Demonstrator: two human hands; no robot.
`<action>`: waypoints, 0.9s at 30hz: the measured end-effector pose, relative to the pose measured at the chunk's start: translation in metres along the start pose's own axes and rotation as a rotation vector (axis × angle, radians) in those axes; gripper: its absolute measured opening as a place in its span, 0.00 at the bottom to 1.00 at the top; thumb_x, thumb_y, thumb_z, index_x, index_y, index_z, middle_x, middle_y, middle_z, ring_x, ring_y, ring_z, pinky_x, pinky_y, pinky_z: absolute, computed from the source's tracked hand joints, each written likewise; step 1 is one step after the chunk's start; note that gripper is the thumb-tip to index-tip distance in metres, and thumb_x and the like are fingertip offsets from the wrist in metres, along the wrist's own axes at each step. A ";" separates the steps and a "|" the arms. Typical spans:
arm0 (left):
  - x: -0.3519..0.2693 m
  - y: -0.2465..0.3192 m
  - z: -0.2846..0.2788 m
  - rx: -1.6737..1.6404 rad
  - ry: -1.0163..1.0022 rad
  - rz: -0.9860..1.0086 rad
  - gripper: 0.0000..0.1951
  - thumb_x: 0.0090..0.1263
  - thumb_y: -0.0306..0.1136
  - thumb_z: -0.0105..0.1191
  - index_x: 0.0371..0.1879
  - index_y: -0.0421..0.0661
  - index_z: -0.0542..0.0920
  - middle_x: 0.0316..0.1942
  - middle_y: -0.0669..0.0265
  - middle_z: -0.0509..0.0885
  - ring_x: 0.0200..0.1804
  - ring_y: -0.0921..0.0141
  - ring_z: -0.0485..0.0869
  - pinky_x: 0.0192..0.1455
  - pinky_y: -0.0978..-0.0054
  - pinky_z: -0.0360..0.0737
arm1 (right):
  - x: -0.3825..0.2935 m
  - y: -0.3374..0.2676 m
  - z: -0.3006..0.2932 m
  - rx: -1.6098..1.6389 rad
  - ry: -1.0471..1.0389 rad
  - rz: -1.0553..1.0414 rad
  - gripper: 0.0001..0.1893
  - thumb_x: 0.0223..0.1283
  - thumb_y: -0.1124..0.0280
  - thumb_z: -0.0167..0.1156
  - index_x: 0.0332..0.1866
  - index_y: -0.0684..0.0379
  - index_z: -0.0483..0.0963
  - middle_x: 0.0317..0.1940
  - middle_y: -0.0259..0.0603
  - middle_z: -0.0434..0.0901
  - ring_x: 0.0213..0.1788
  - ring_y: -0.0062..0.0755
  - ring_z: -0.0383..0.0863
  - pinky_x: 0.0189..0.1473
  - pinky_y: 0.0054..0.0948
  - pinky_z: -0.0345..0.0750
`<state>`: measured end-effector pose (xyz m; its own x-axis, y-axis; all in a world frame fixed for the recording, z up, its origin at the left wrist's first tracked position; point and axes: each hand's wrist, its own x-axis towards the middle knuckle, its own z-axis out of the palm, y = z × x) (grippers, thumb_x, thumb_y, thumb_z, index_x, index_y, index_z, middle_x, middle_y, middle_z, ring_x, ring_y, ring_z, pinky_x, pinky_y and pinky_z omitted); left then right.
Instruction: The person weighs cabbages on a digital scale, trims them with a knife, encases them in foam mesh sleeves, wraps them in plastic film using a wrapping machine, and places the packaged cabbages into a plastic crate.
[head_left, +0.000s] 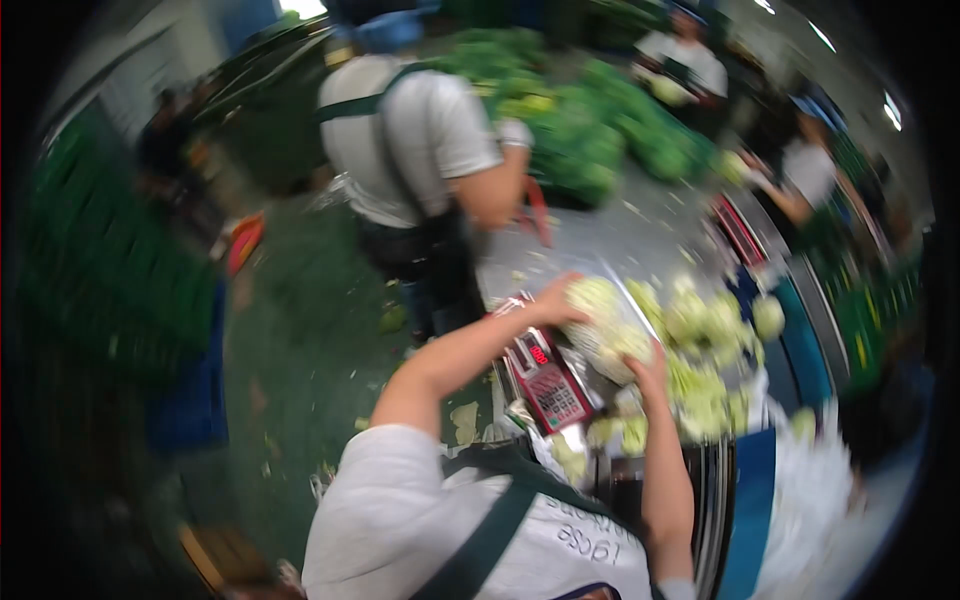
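Both my hands hold pale green cabbages above the silver pan of a red electronic scale. My left hand (562, 300) is against the far cabbage (592, 300), and my right hand (646, 369) presses the near side of the other cabbage (624, 349). The two heads touch each other. Just left of them lies the scale's keypad panel (553, 396), its red digits lit. To the right, trimmed cabbages (697, 319) and loose outer leaves (699, 397) lie on the metal table. Motion blur hides the exact placing of my fingers.
Green net sacks of cabbages (570, 142) are piled on the metal table (600, 232). A person in a white shirt (405, 142) stands close at the front left; other people work at the right. A blue conveyor belt (799, 337), white plastic bags (810, 480) and stacked green crates (112, 262) flank me.
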<state>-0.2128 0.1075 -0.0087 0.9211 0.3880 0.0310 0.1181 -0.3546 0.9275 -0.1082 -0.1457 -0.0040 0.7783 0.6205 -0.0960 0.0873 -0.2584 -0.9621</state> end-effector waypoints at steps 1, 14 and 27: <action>0.004 0.000 0.011 0.096 0.111 0.236 0.46 0.41 0.43 0.72 0.62 0.47 0.63 0.58 0.52 0.67 0.61 0.56 0.68 0.63 0.66 0.66 | 0.002 0.012 -0.006 0.012 0.074 -0.079 0.37 0.43 0.71 0.68 0.62 0.61 0.60 0.57 0.44 0.68 0.57 0.35 0.70 0.58 0.31 0.68; -0.015 0.005 0.013 -0.087 0.305 -0.039 0.40 0.55 0.57 0.60 0.57 0.39 0.61 0.56 0.47 0.64 0.58 0.56 0.68 0.59 0.62 0.69 | -0.009 -0.023 0.023 0.301 0.128 0.191 0.36 0.59 0.53 0.60 0.67 0.50 0.51 0.62 0.53 0.56 0.60 0.41 0.65 0.40 0.40 0.79; -0.024 0.011 0.031 -0.302 0.328 -0.108 0.33 0.59 0.53 0.57 0.60 0.48 0.64 0.58 0.45 0.67 0.63 0.54 0.66 0.62 0.63 0.66 | -0.021 -0.024 0.034 0.477 -0.149 0.341 0.36 0.57 0.57 0.60 0.67 0.51 0.49 0.59 0.46 0.64 0.55 0.44 0.73 0.45 0.43 0.79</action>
<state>-0.2224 0.0685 -0.0110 0.7373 0.6756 -0.0010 0.0491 -0.0521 0.9974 -0.1474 -0.1277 0.0121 0.6150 0.6672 -0.4203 -0.4667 -0.1216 -0.8760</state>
